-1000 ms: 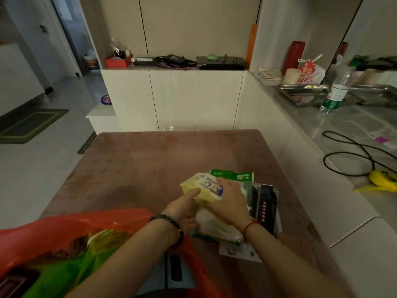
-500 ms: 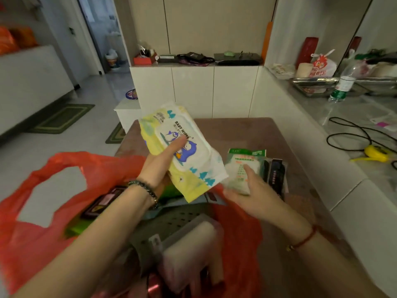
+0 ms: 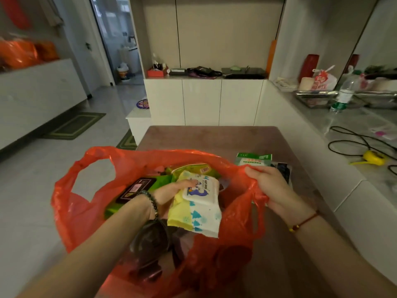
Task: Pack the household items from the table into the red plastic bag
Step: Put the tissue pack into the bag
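The red plastic bag (image 3: 90, 211) gapes open at the near left edge of the brown table (image 3: 210, 138). My left hand (image 3: 171, 193) is inside the bag's mouth, gripping a yellow and white baby wipes pack (image 3: 199, 203) that rests on the items packed there, among them a black box (image 3: 137, 188) and green packets. My right hand (image 3: 270, 188) pinches the bag's right rim and holds it up. Behind that hand on the table lie a green and white packet (image 3: 253, 159) and a dark item (image 3: 283, 168), partly hidden.
A grey counter (image 3: 343, 130) runs along the right with a black cable (image 3: 352, 143), a yellow tool (image 3: 373, 158), a water bottle (image 3: 343, 95) and a metal tray. White cabinets (image 3: 204, 100) stand behind the table. Tiled floor with a green mat (image 3: 75, 125) lies to the left.
My left hand has carried the wipes pack from above the table down into the bag. My right hand left the green packet and took hold of the bag's right rim.
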The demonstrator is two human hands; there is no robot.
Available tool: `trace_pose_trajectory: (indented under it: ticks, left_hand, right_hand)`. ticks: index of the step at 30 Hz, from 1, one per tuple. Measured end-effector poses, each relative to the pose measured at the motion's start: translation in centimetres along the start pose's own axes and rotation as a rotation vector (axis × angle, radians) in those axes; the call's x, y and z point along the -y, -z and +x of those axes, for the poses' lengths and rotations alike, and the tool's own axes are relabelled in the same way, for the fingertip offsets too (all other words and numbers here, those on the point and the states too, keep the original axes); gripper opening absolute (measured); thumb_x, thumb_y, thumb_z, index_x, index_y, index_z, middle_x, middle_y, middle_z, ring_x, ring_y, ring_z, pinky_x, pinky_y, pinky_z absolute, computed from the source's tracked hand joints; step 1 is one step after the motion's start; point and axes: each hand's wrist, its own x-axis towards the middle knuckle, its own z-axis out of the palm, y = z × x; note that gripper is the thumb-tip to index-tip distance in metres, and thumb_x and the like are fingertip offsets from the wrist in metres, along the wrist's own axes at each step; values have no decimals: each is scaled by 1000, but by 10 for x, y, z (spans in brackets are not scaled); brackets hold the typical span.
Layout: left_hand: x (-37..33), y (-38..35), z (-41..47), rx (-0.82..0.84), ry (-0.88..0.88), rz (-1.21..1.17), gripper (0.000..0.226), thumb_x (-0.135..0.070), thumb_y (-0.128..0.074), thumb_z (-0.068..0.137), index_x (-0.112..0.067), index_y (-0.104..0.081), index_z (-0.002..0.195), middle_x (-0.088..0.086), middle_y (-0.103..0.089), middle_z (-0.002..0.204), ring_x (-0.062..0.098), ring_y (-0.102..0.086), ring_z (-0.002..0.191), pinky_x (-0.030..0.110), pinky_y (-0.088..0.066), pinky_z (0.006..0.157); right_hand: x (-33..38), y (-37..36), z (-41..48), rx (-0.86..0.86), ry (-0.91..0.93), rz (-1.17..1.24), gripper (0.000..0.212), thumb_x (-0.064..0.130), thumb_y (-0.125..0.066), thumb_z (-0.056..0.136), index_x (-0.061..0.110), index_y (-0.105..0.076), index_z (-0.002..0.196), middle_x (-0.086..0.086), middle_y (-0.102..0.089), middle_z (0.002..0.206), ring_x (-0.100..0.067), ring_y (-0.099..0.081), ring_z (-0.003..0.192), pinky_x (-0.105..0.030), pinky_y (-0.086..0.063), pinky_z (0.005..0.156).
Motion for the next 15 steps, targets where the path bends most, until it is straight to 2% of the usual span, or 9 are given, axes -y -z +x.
trace_pose_trajectory:
  ticks: [2,3,6,7,8,10,11,13,15]
  left_hand:
    - [0,8,-3,-51,40,-18,27,-30,-52,89,-7,-66,85,8,-76,70,16,-71,54,25,-58,51]
    - [2,16,-6,-65,38,-46,28,-34,-54,87,-9,-66,84,8,-76,67,18,-71,55,27,-59,50]
    - [2,32,-19,-161,51,-16,30,-36,-54,88,-8,-65,87,8,-74,61,18,-70,50,27,-58,50]
    - [1,33,-22,-197,42,29,32,-36,-54,88,-7,-64,96,9,-75,65,19,-70,54,28,-59,55]
    - [0,34,-22,-247,31,106,39,-37,-54,88,-5,-60,109,12,-75,79,22,-71,64,31,-59,65]
    - [-2,35,-20,-370,-20,316,59,-39,-55,87,-5,-39,133,16,-64,116,29,-65,97,37,-52,88]
    - [-4,35,-21,-413,-59,420,65,-40,-54,87,-8,-29,139,16,-57,127,30,-60,107,37,-49,92]
    - [-10,29,-22,-420,-111,604,67,-41,-50,89,-13,-22,143,14,-52,134,29,-57,114,35,-47,96]
    - [-15,23,-23,-436,-137,898,69,-44,-48,89,-16,-21,145,13,-45,141,27,-49,123,35,-40,104]
  right_hand:
    - [6,-3,-7,-23,45,7,14,10,-56,89,11,-66,81,-7,-67,70,-12,-63,51,-22,-53,50]
    - [8,-3,-9,-27,65,3,13,10,-55,89,10,-67,84,-8,-67,71,-12,-63,51,-22,-53,50]
    - [15,1,-16,-22,108,2,16,8,-53,90,8,-65,101,-10,-68,84,-18,-65,69,-26,-54,62]
    - [18,0,-19,-18,123,-8,17,8,-53,90,8,-65,103,-11,-68,86,-20,-64,72,-28,-54,66]
    - [20,-1,-22,-8,136,-27,17,7,-53,90,8,-66,102,-12,-68,88,-21,-64,75,-30,-53,69]
    - [21,-6,-28,45,158,-80,16,7,-53,90,9,-68,96,-12,-69,88,-24,-65,79,-34,-52,78]
    - [21,-10,-31,84,168,-116,17,8,-53,90,10,-69,94,-9,-70,87,-23,-66,81,-34,-52,80]
    - [20,-16,-37,166,200,-242,18,10,-53,90,13,-70,97,-3,-71,89,-18,-66,87,-32,-51,85]
    - [18,-19,-40,251,224,-382,21,12,-54,90,14,-69,104,7,-69,93,-5,-64,88,-21,-49,86]
